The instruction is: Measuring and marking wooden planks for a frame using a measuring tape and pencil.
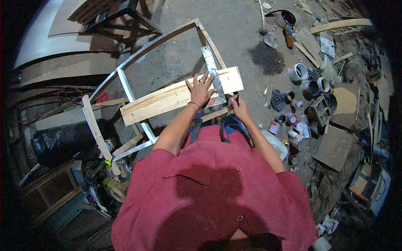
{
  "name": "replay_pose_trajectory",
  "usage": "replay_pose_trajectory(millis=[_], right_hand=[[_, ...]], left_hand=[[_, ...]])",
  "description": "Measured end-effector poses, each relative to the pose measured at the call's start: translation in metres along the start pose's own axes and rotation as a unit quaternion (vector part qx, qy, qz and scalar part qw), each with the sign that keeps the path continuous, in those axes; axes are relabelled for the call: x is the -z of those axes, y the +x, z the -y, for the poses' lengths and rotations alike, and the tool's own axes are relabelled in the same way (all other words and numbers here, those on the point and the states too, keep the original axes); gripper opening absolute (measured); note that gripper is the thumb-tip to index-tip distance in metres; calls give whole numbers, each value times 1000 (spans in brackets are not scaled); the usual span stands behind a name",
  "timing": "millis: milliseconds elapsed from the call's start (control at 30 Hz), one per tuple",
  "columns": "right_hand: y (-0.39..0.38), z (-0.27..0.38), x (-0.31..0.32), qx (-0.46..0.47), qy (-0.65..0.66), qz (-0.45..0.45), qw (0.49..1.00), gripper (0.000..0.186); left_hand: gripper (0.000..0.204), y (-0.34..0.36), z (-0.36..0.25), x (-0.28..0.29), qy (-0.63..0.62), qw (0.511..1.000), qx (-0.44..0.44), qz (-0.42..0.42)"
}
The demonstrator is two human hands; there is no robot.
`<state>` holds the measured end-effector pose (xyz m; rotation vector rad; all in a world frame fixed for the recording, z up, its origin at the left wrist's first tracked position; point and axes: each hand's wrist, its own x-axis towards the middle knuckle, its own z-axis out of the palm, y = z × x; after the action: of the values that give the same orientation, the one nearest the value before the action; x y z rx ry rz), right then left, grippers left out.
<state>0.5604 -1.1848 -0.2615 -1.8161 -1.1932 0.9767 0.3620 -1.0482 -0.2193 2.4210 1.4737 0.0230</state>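
Observation:
A pale wooden board [157, 102] lies slantwise across a wooden frame [142, 46] in front of me. Across the board's right part rests a metal try square [209, 62], its long blade pointing away from me. My left hand [201, 91] is spread flat on the board, its fingertips reaching the square's edge. Just right of the square's near end, by the board's near edge, my right hand [240, 109] is closed around a thin dark stick [238, 99]. The kind of that stick is too small to tell.
Paint cans [298, 72], a bottle [289, 35] and a wooden box [319, 109] litter the floor at right. A dark trestle [121, 21] stands at the far left, near large sheets [71, 69]. A black wrapped roll [67, 140] lies at left, beside a tape measure [108, 163].

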Motion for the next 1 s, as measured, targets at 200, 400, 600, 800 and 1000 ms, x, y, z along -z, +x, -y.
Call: replay_pose_trajectory(millis=[200, 400, 600, 800, 1000], right_hand=[[11, -18, -34, -119, 78, 54, 988, 29], [10, -22, -46, -152, 181, 41, 971, 23], [9, -17, -57, -127, 193, 60, 971, 23], [3, -6, -84, -62, 76, 65, 993, 24], [-1, -3, -91, -131, 165, 76, 975, 24]], left_hand=[[70, 0, 0, 4, 1, 1000, -5, 3], [69, 2, 16, 4, 1, 999, -17, -36], [64, 5, 50, 16, -31, 998, -33, -35], [58, 2, 64, 22, -93, 992, -85, -19], [65, -1, 62, 17, -83, 994, -68, -27]])
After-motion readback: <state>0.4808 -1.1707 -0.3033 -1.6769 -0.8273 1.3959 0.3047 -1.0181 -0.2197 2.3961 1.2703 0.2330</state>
